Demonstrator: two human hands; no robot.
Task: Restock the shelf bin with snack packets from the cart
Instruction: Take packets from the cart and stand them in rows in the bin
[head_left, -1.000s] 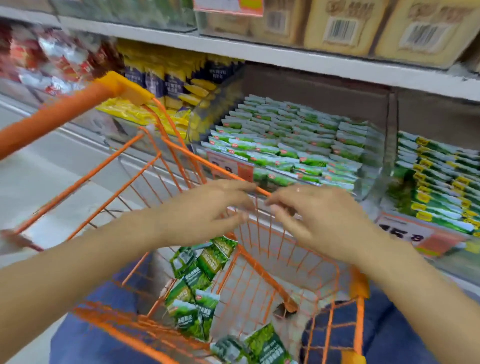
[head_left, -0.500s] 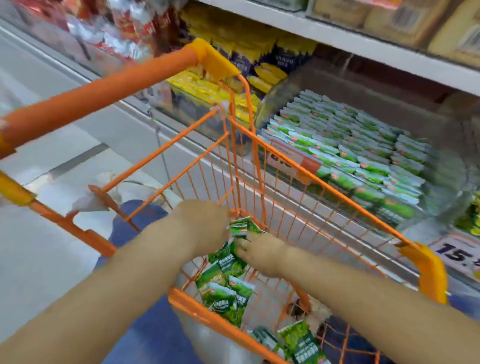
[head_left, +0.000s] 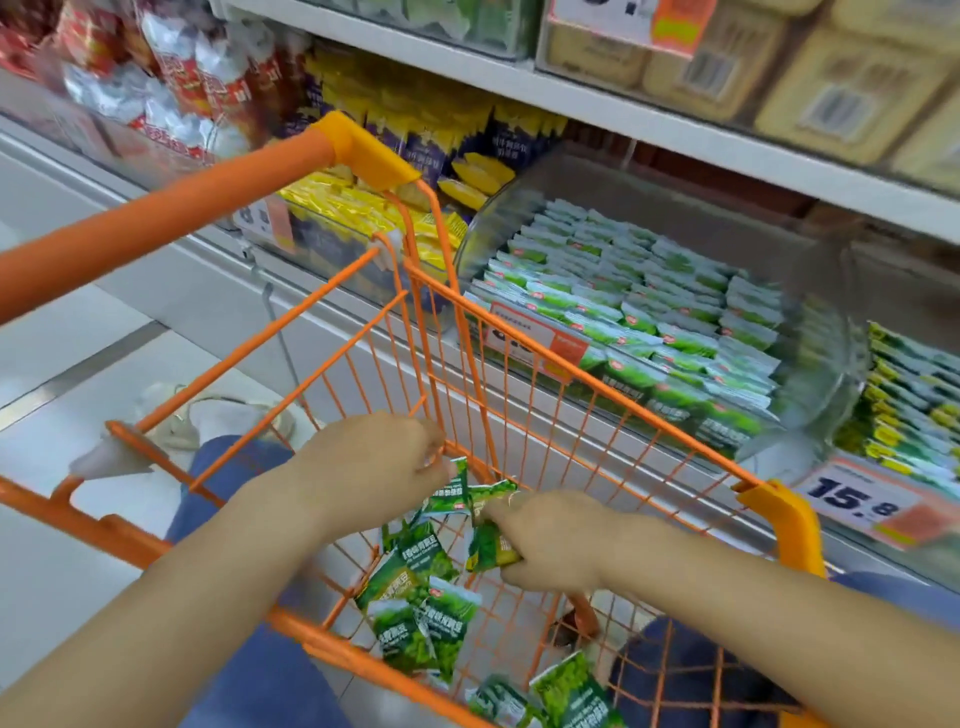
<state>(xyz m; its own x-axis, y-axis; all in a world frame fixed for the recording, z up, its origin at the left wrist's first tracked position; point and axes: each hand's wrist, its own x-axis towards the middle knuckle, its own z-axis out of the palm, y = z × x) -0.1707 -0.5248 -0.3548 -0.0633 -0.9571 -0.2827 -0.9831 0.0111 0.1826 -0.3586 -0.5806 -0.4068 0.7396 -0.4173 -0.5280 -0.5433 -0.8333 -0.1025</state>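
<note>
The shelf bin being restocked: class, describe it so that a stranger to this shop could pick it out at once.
Follow the orange cart to its far rim; the shelf behind it holds a row of clear bins. The shelf bin is the middle one, packed with neat rows of green-and-white snack packets. The bin to its left holds yellow packets, and the one to its right green packets with yellow marks.

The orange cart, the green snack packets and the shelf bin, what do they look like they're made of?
Cart: thin wire grid, probably metal with orange coating, plus glossy yellow-orange plastic-looking corner caps. Snack packets: crinkled, shiny printed film, likely plastic or foil laminate. Shelf bin: clear see-through walls with reflections, probably acrylic or similar plastic.
</note>
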